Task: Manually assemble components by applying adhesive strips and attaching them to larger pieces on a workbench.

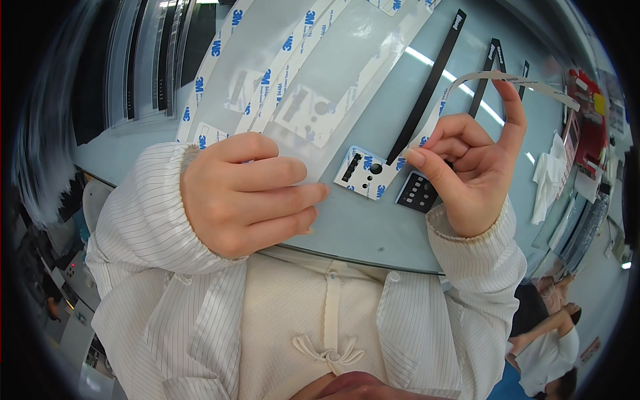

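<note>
My right hand (477, 157) pinches a narrow printed backing strip (441, 107) between thumb and fingers. The strip arches up past my raised finger and trails off to the right. Just left of my thumb lies a small adhesive-backed panel (355, 180), white with blue print and dark cutouts, joined to a long black tail (430, 83). Under my right wrist, a black panel with several small windows (417, 193) is partly hidden. My left hand (250, 193) rests palm down by the clear sheets, fingers loosely bent and slightly apart; its thumb is hidden and nothing shows in it.
Translucent sheets with printed adhesive borders (363, 50) cover the upper middle of the glass table (360, 230). More black tails (483, 80) lie beyond my right hand. A crumpled white tissue (548, 177) is at the right. Another person (550, 347) sits at lower right.
</note>
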